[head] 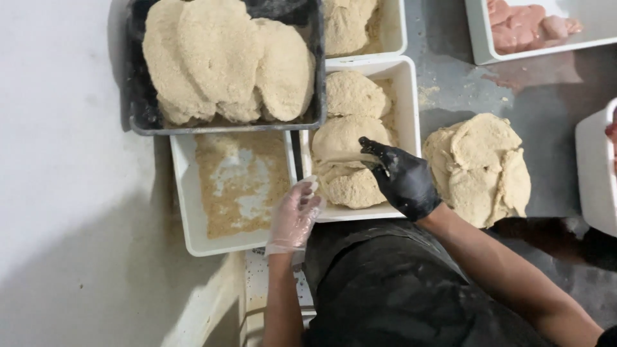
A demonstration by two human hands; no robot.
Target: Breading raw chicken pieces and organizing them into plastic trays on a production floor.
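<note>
While my right hand (405, 180), black-gloved, pinches a cutlet (344, 157) in the crumb tray (410, 96), fingertips partly buried, my left hand (294, 215) hovers half-open, empty. At twelve o'clock a grey tub (138, 109) hides the trays' far ends; dough pile (479, 167) at three.

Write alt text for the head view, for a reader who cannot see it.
A black-gloved right hand presses a breaded cutlet in a white crumb tray, while the clear-gloved left hand rests at the tray's edge. A grey tub of breaded cutlets sits behind; a pile of coated pieces lies on the table.
</note>
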